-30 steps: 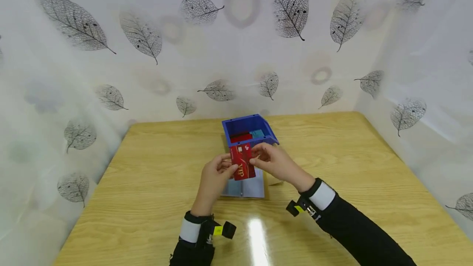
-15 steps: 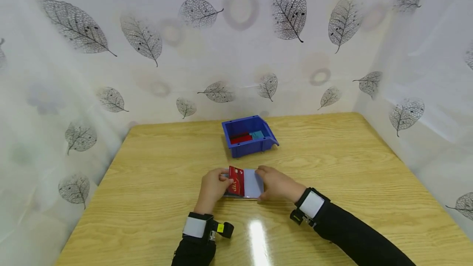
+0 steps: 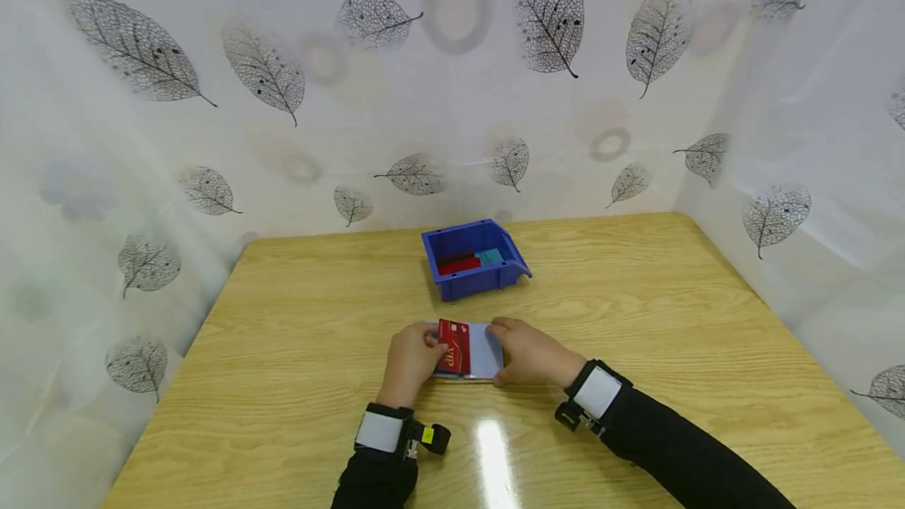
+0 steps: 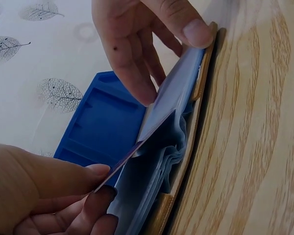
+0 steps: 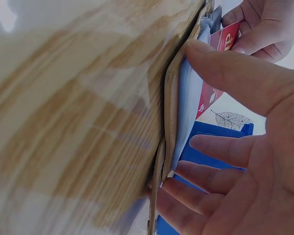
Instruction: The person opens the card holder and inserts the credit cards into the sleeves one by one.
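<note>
- Nearest me: matte black sleeves (image 3: 686,442), then wood-grain table (image 3: 283,320), glossy, with a bright glare streak (image 3: 495,462).
- Left hand (image 3: 410,356): thumb and fingers pinch one long edge of a red card (image 3: 456,348), stiff, flat, gold "VIP" lettering.
- Card slants over the open card holder (image 3: 486,356), pinched edge raised; whether the other edge is inside a pocket, I can't tell.
- Holder: limp, rippled clear pockets (image 4: 174,127) over a tan cover.
- Right hand (image 3: 525,352): fingers spread wide, thumb at the holder's near edge, fingertips at the far side.
- One second ago both hands held the card up before the bin; now it's down at the holder, right hand off it.
- Left hand and card hide part of the pockets.
- Beyond: blue plastic bin (image 3: 477,283), red and teal pieces inside.
- Farthest: pale leaf-print curtain (image 3: 459,116).
</note>
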A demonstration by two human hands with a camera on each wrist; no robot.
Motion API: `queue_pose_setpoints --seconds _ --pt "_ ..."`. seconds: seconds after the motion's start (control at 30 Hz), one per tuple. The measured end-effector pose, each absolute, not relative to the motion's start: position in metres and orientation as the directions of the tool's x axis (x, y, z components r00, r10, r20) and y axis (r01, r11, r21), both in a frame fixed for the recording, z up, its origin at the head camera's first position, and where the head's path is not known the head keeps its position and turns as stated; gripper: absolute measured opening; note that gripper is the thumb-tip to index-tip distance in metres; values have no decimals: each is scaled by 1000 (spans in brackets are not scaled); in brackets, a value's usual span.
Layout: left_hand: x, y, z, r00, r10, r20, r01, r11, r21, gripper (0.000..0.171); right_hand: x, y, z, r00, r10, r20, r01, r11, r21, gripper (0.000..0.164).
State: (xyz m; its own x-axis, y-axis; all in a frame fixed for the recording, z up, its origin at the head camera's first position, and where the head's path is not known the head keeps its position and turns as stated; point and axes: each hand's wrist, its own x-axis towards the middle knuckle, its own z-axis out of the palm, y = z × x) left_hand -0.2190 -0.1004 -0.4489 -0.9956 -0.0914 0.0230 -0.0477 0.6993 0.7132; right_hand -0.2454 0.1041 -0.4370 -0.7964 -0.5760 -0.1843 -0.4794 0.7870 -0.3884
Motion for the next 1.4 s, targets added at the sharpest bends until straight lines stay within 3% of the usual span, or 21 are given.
queue_pose_setpoints --seconds 0.47,0.83,1.03,1.13,1.2,1.3,1.4 --pt "-221 -88 -446 -998 -56 27 -23 736 676 27 -245 106 -438 -793 -590 -150 -490 765 -418 77" --pt "-223 -73 -446 -998 42 49 63 775 629 11 -248 108 -442 -789 -602 -122 -505 749 -428 80" --pt "-224 -64 -444 -997 77 13 68 779 623 10 -248 106 -444 -794 -599 -103 -509 748 -426 79" --pt "-224 -61 -444 -996 87 28 86 792 604 18 -249 106 -444 -802 -591 -92 -503 750 -430 79" --pt "-225 -59 -445 -995 99 33 98 780 618 19 -249 106 -445 -811 -578 -96 -487 756 -437 81" --pt "-225 -58 -448 -992 115 50 120 749 652 6 -251 109 -446 -821 -560 -111 -461 764 -451 84" --pt "-226 -58 -449 -988 145 58 144 703 697 19 -255 113 -446 -821 -562 -102 -457 752 -475 83"
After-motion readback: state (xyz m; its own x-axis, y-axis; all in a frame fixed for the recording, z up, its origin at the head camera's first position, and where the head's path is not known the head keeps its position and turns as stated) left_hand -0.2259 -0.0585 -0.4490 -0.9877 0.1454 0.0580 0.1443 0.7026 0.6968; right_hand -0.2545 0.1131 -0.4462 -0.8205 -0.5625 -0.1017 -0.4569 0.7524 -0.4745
